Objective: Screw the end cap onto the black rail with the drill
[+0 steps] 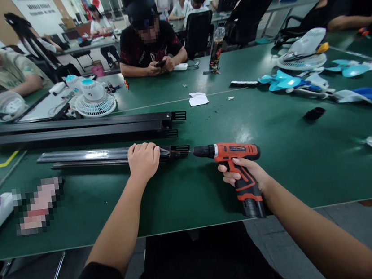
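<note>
My right hand (244,175) is wrapped round the grip of an orange and black cordless drill (236,151). The drill's chuck points left, and its thin bit meets the slotted end piece (181,150) of a long black profile. My left hand (144,160) is closed over that black profile (86,155) near its right end, pressing it to the green table. Whether the bit's tip sits in a screw is too small to tell. Behind it lie more long black profiles (77,134) with similar slotted ends.
Fan parts (95,103) stand at the back left, and blue fan blades (280,80) lie to the right. A paper scrap (197,98), a bottle (217,49) and a black cylindrical piece (314,113) are on the table (180,203). A person (150,40) sits opposite holding a phone.
</note>
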The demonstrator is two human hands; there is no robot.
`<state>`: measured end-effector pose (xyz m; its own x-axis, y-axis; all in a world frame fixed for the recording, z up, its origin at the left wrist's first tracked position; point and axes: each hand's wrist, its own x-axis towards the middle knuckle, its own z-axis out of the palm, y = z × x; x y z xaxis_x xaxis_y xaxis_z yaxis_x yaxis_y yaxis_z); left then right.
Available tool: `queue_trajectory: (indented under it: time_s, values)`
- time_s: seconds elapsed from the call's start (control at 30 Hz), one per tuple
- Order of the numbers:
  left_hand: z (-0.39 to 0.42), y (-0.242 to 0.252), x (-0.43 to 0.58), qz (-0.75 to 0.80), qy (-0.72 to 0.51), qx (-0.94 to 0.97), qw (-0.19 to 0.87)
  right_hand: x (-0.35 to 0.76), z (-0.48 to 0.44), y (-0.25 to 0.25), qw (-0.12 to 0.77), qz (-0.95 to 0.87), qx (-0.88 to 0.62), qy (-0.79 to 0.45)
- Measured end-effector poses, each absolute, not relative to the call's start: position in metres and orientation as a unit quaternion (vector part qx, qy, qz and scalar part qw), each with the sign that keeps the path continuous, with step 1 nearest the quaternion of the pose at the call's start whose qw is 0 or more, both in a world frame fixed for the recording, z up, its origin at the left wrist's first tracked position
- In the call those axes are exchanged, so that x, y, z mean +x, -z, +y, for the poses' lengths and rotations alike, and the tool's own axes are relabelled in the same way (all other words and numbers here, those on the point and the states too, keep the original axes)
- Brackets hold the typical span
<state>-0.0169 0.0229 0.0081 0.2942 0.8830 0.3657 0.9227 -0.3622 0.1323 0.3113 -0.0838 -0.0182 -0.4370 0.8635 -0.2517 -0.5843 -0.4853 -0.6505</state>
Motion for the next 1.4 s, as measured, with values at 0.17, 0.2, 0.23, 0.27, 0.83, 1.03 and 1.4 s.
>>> queue_trajectory:
  time_s: [0.17, 0.2, 0.23, 0.27, 0.83, 1.03, 1.4]
  values:
    - [0.0224, -0.009, -0.0166, -0.56, 0.193, -0.803, 0.057, 0.3117, -0.0848, 0.0192, 0.448, -0.239, -0.283, -0.814]
    - [0.0223, -0.0092, -0.0166, -0.56, 0.194, -0.803, 0.056, 0.3117, -0.0849, 0.0194, 0.448, -0.238, -0.283, -0.814]
    - [0.0223, -0.0093, -0.0166, -0.56, 0.194, -0.803, 0.054, 0.3116, -0.0849, 0.0196, 0.448, -0.238, -0.284, -0.814]
    - [0.0224, -0.0093, -0.0167, -0.56, 0.195, -0.803, 0.052, 0.3115, -0.0849, 0.0198, 0.449, -0.237, -0.284, -0.813]
    - [0.0221, -0.0086, -0.0169, -0.561, 0.198, -0.802, 0.052, 0.3116, -0.0849, 0.023, 0.45, -0.241, -0.273, -0.815]
    - [0.0218, -0.0091, -0.0164, -0.563, 0.195, -0.801, 0.056, 0.3103, -0.0854, 0.0211, 0.451, -0.247, -0.275, -0.812]
    - [0.0228, -0.0075, -0.0175, -0.561, 0.192, -0.803, 0.057, 0.3114, -0.0846, 0.0217, 0.453, -0.24, -0.287, -0.809]
